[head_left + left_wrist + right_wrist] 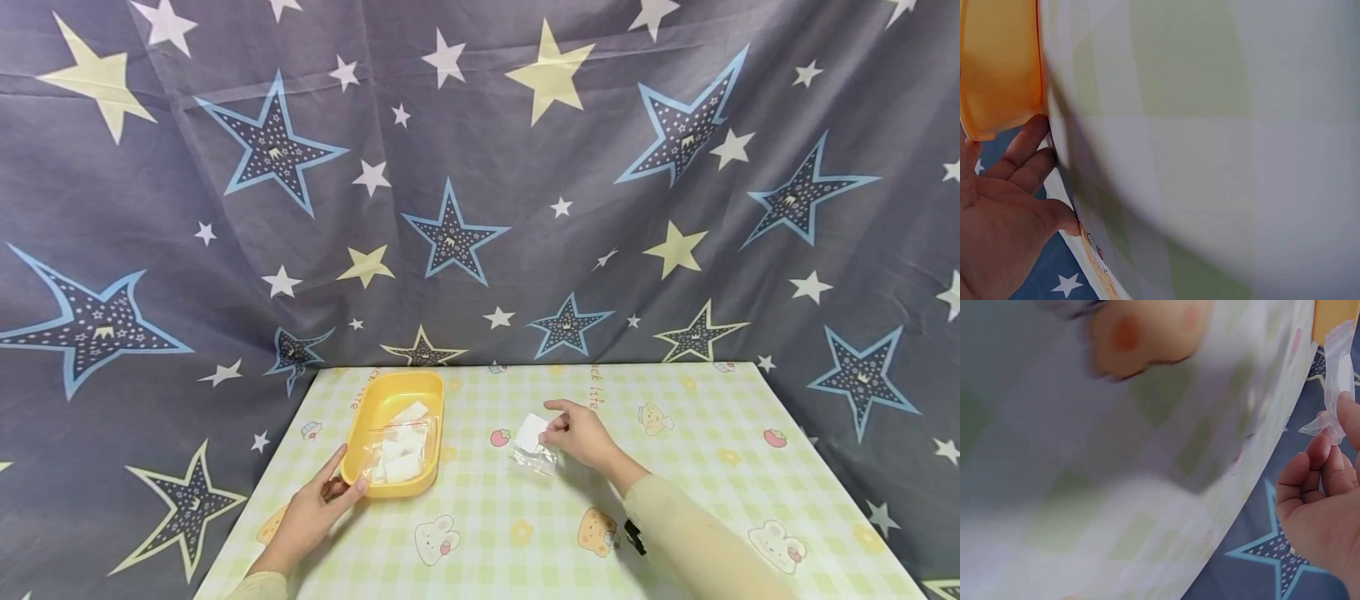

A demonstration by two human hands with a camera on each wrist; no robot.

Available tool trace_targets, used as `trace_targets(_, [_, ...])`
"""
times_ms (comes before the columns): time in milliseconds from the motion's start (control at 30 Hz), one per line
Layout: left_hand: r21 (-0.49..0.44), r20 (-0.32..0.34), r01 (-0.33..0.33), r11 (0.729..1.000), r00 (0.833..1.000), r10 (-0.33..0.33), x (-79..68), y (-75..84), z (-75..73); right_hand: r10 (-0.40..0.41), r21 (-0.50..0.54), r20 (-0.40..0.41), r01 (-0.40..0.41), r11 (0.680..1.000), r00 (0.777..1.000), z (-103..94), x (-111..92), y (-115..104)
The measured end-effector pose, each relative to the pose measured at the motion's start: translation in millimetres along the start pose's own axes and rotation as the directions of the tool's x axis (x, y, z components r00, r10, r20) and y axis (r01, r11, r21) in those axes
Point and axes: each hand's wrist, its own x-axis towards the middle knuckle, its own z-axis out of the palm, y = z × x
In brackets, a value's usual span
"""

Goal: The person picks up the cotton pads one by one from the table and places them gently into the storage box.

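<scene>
A yellow tray (363, 417) lies on the left part of the table. Inside are clear zip bags with white flat pieces (401, 454); a red line runs along the top of one. My left hand (311, 508) holds the tray's near left corner, thumb on the near rim and fingers along the left side; its other fingers show beside the tray in the left wrist view. Right of the tray, my right hand (585, 435) pinches a small clear plastic bag (534, 458) with a white square piece (531, 432) in it. Thumb and fingertips grip the bag's edge in the right wrist view.
The table is covered with a green and white checked cloth (480, 533) printed with cartoon animals and strawberries. A dark curtain (465, 150) with stars hangs behind and on both sides. Near the right forearm, a small black object (634, 537) shows at the wrist.
</scene>
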Motion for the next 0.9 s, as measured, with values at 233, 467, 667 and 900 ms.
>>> trace_targets(233, [-0.007, 0.007, 0.015, 1.0, 1.0, -0.015, 0.2, -1.3, 0.1, -0.032, 0.029, 0.022, 0.032, 0.999, 0.999, 12.0, 8.8, -25.9])
trace_targets(467, [-0.014, 0.012, 0.02, 1.0, 1.0, -0.02, -0.1, -1.8, 0.3, -0.05, 0.074, 0.042, 0.047, 0.996, 0.998, 28.3, 18.9, -47.0])
trace_targets(667, [-0.012, 0.016, 0.017, 1.0, 1.0, -0.017, 0.4, -1.1, 0.4, -0.045, 0.131, 0.077, 0.034, 0.991, 0.996, 43.2, 26.1, -66.1])
trace_targets(900, [-0.014, 0.016, 0.027, 1.0, 1.0, -0.026, 0.7, -1.4, 1.1, 0.006, 0.196, 0.097, -0.025, 0.98, 0.995, 62.9, 35.7, -89.0])
